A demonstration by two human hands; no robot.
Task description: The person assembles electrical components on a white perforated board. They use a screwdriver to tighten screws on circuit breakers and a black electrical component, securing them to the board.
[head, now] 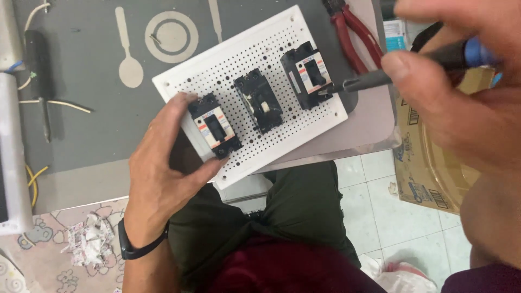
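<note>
A white perforated board point(271, 49) lies tilted on a grey mat, with three black circuit breakers on it. My left hand point(163, 173) grips the board's near left corner, thumb and fingers around the left breaker point(214, 126). The middle breaker point(260, 100) stands free. My right hand point(461, 92) holds a screwdriver point(369, 81) with a dark shaft and a blue-and-black handle. Its tip touches the right breaker point(306, 73) on its right side.
Red-handled pliers point(353, 32) lie beyond the board at the top right. A grey mat point(81, 81) with spoon and plate outlines covers the table. Loose wires point(54, 103) and a white duct point(13, 152) sit at the left. A cardboard box point(429, 173) stands on the tiled floor.
</note>
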